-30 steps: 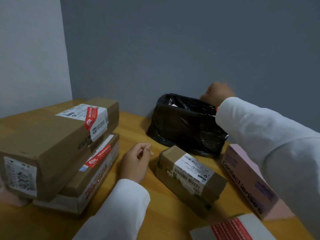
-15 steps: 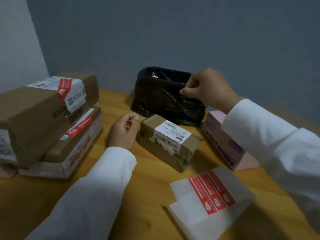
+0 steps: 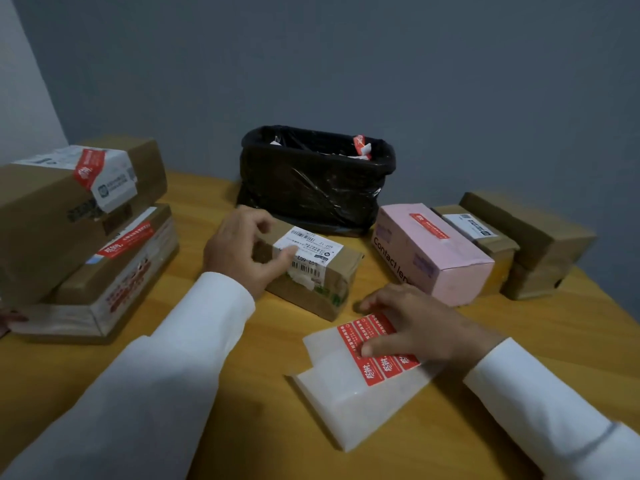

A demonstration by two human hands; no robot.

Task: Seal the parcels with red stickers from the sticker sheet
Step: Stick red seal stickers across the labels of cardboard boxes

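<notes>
Steadying small brown parcel [image 3: 311,268], left hand [image 3: 242,251] curled round its end; right hand [image 3: 415,327], fingers flat, presses sticker sheet [image 3: 346,382] just beside parcel. Risk: sticker tears or sheet slides on bench [image 3: 242,393].

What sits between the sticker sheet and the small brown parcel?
Nothing visible. The right hand rests on the sticker sheet, bare table lies between, and the left hand holds the parcel at its left end.
</notes>
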